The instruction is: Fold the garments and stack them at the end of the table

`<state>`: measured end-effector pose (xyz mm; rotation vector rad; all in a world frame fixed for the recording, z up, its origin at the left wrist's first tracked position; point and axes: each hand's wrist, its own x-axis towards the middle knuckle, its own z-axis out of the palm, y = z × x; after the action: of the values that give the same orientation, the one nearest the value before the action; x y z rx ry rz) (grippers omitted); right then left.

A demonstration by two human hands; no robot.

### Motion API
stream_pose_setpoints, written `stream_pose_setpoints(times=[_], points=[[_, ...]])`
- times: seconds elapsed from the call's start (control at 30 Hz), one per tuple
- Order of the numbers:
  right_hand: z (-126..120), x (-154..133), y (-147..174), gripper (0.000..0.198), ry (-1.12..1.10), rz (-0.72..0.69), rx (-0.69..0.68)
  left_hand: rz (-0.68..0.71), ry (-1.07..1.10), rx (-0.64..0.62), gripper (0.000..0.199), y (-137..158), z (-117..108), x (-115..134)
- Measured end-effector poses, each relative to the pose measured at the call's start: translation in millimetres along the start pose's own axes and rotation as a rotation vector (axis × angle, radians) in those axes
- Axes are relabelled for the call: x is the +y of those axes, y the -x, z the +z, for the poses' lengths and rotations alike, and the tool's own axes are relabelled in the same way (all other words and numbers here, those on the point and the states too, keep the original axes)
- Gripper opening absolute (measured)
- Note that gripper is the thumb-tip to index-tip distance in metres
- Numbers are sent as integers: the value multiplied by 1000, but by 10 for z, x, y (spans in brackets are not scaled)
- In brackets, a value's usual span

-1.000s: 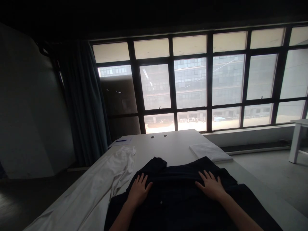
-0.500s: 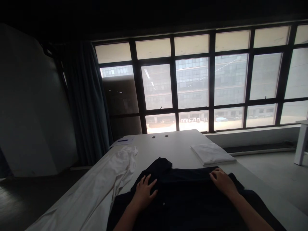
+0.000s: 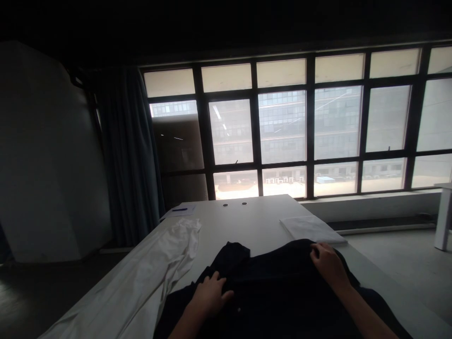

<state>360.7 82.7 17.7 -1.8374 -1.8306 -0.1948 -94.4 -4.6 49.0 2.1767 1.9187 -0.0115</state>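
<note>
A dark shirt (image 3: 271,292) is spread over the near part of the white table, its closest part cut off by the bottom of the picture. My left hand (image 3: 210,294) rests on its left side, palm down with the fingers apart. A small pale spot, perhaps a button, shows on the cloth beside that hand. At the far right edge of the shirt, my right hand (image 3: 328,263) pinches the fabric, and the cloth there bulges up from the table. The fingertips of the right hand are partly hidden.
A rumpled white cloth (image 3: 141,278) runs along the table's left side. Folded white fabric (image 3: 312,228) lies at the right edge. Papers with a dark pen (image 3: 180,209) sit at the far left corner of the table (image 3: 243,223). Beyond are windows and a blue curtain (image 3: 123,155).
The shirt's far edge near my right hand has risen into a bulge that now covers part of the folded white fabric. My left hand has slid slightly nearer.
</note>
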Motion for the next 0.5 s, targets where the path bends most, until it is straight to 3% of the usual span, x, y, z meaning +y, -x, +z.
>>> stream_pose_setpoints(times=[0.1,0.23,0.33,0.43,0.5], points=[[-66,0,-225,43,7,-28,131,-21,19,-53,78,-179,-56,-52],[-46,-122,-408,53,50,12,85,-44,22,-49,78,-537,-154,-125],[68,-433,-272,54,100,13,-86,-84,6,-16,83,-709,-151,-109],[220,-805,66,50,63,-133,-304,-103,-20,67,83,-751,-102,-36],[303,-960,294,62,12,-144,-439,-98,-38,132,79,-737,-85,26]])
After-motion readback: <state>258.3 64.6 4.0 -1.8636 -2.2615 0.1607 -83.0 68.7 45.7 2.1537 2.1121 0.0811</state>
